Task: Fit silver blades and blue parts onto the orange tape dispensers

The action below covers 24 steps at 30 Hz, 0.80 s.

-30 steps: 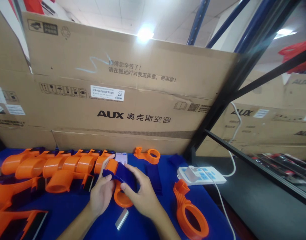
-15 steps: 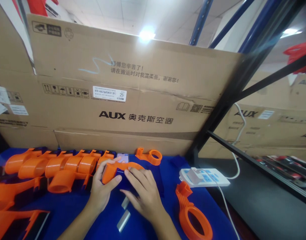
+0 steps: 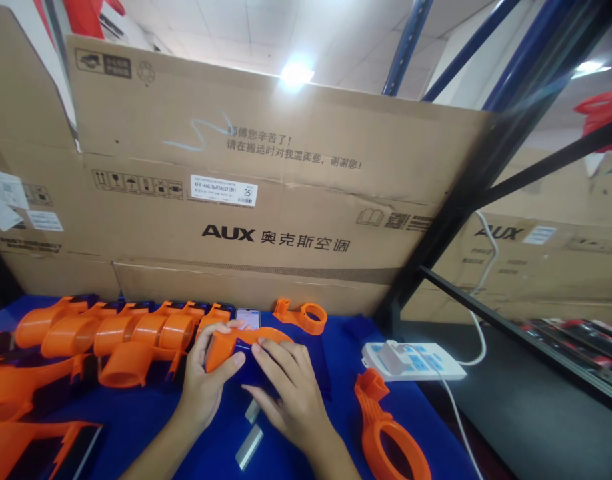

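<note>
Both hands grip one orange tape dispenser (image 3: pixel 222 348) with a dark blue part at its front. My left hand (image 3: pixel 202 373) wraps round its left end, thumb on the blue part. On the right side, my right hand (image 3: pixel 289 380) presses its fingers on the top and blue part, thumb held lower. Two small silver metal strips (image 3: pixel 249 447) lie on the blue cloth just below the hands. An orange dispenser frame (image 3: pixel 393 440) lies at the right, and a second orange frame (image 3: pixel 306 319) sits farther back.
Several orange tape dispensers (image 3: pixel 111 333) stand in rows on the left. A phone (image 3: pixel 249 319) lies behind the hands. A white power strip (image 3: pixel 413 360) with cables is at the right. A large cardboard sheet (image 3: pixel 286 193) closes off the back, beside a dark metal rack post (image 3: pixel 436 207).
The whole scene has shifted slightly right and down in the view. Both hands keep their hold on the dispenser, with hardly any movement.
</note>
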Each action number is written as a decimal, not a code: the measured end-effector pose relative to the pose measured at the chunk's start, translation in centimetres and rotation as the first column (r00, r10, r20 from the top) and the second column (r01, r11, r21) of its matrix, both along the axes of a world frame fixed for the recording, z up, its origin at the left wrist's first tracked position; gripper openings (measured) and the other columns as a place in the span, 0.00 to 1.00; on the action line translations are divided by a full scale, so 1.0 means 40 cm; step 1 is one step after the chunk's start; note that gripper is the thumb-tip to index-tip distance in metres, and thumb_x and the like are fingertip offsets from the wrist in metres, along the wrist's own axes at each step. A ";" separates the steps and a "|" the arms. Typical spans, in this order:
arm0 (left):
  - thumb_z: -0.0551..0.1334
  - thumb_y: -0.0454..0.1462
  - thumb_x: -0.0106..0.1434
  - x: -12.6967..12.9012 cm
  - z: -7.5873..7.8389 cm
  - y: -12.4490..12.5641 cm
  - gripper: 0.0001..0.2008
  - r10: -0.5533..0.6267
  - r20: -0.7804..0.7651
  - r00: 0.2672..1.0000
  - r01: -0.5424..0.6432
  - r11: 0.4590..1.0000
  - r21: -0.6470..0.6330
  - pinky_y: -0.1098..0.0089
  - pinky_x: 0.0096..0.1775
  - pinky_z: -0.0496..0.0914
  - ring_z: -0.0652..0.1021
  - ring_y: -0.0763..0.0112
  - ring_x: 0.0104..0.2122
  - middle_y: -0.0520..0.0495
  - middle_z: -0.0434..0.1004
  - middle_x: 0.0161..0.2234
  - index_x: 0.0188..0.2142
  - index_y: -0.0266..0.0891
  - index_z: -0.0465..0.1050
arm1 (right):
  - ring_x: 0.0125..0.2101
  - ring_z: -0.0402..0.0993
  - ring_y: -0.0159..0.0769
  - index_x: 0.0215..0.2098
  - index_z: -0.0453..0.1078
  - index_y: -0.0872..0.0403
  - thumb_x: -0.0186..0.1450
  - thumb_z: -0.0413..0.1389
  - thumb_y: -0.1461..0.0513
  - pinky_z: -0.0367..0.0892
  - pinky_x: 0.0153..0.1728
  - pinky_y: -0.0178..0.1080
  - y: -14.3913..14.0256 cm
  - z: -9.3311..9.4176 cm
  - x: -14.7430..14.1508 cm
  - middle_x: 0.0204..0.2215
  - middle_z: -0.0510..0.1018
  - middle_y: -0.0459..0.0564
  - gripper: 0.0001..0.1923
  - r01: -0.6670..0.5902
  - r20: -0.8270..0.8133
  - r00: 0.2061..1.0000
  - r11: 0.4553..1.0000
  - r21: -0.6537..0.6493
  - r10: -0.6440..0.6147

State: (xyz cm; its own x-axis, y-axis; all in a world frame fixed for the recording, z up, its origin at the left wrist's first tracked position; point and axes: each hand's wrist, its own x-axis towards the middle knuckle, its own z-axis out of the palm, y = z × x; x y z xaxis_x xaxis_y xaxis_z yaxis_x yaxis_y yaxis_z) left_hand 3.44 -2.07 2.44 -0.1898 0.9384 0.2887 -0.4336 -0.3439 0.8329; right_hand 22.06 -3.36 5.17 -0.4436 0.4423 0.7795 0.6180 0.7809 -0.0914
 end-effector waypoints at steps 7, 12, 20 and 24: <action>0.76 0.36 0.51 0.006 0.016 -0.004 0.22 0.035 0.054 0.998 -0.033 0.999 -0.026 0.55 0.58 0.70 0.78 0.54 0.55 0.45 0.80 0.51 0.44 0.45 0.73 | 0.51 0.75 0.50 0.71 0.61 0.48 0.68 0.65 0.57 0.71 0.51 0.53 -0.004 0.006 -0.002 0.55 0.79 0.57 0.35 -0.002 -0.002 1.000 1.000 0.013 0.002; 0.77 0.35 0.51 0.012 0.023 -0.008 0.21 0.035 0.082 0.996 -0.033 0.999 -0.022 0.57 0.58 0.69 0.77 0.57 0.54 0.47 0.80 0.48 0.43 0.45 0.73 | 0.54 0.75 0.51 0.71 0.60 0.49 0.68 0.65 0.58 0.71 0.53 0.54 -0.002 0.009 0.000 0.55 0.79 0.57 0.35 -0.021 -0.017 1.000 1.000 0.019 0.022; 0.76 0.36 0.53 0.002 0.007 0.009 0.21 -0.021 0.078 0.997 0.023 0.999 -0.029 0.56 0.60 0.69 0.77 0.56 0.55 0.46 0.80 0.49 0.44 0.46 0.74 | 0.56 0.75 0.52 0.70 0.62 0.49 0.68 0.65 0.59 0.71 0.56 0.57 -0.004 0.009 -0.002 0.55 0.79 0.58 0.35 -0.015 -0.025 1.000 0.999 -0.034 0.014; 0.72 0.41 0.60 0.008 -0.016 -0.001 0.30 -0.220 0.068 0.973 0.220 0.975 0.010 0.49 0.64 0.64 0.71 0.49 0.64 0.40 0.74 0.62 0.61 0.49 0.68 | 0.54 0.78 0.53 0.69 0.64 0.51 0.70 0.61 0.55 0.75 0.52 0.55 -0.001 0.006 0.008 0.56 0.78 0.61 0.30 0.028 -0.209 0.976 0.991 -0.134 -0.056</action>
